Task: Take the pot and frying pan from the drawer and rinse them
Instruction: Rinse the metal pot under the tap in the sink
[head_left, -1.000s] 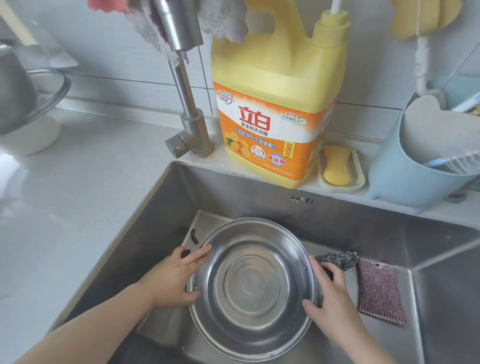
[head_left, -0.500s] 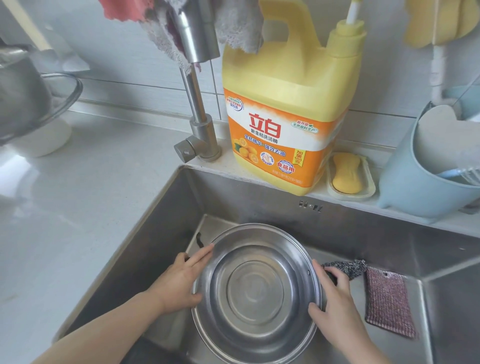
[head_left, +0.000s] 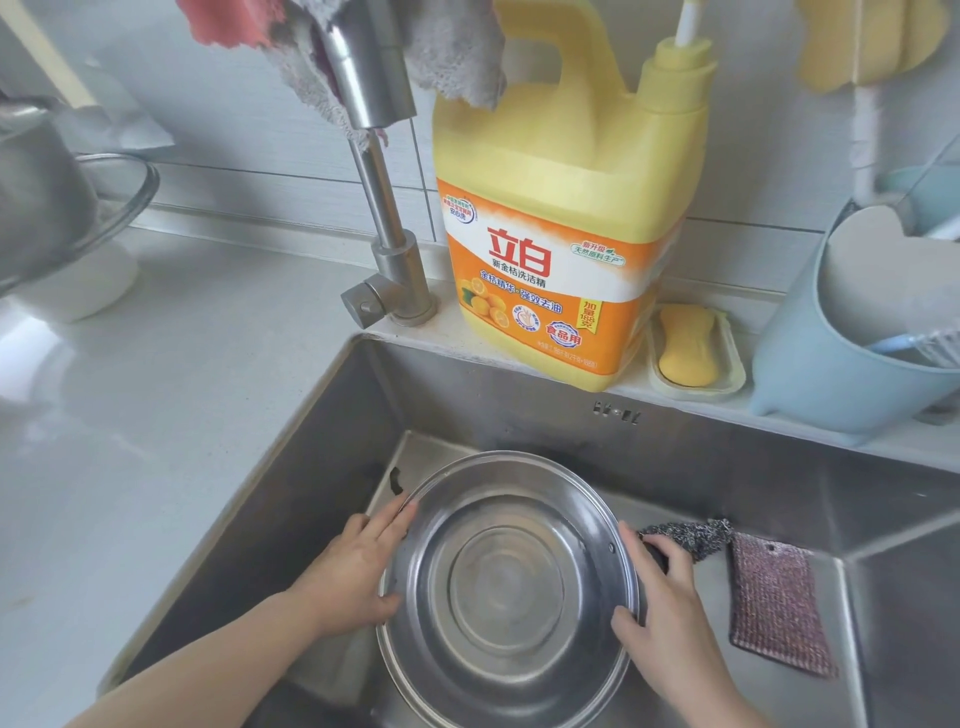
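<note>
Pot (head_left: 511, 582) position: inside the sink (head_left: 291, 499), mouth up, held between my two hands and centred in front of me, forward of and below the faucet (head_left: 374, 171) outlet.

Left side: my left hand (head_left: 353, 577) lies against the pot's left wall. The fingers are extended along the rim and the thumb sits lower on the wall, so this hand presses and steadies; it does not clamp.

Centre: the pot is round, so it has no long axis of its own. The working axis is the line through its two side handles, which runs left to right between my hands. The interior looks dry, and no water is visible at the faucet.

Right side: my right hand (head_left: 670, 618) curls round the dark side handle at the pot's right rim, with the thumb on the rim edge. A steel scourer (head_left: 691, 535) and a scrubbing pad (head_left: 774, 608) lie on the sink floor just beyond this hand.

Both hands are equally near the pot. The faucet lever (head_left: 363, 304) stands up and to the left, nearer my left hand. In my judgement, that hand should release to open the water.
</note>
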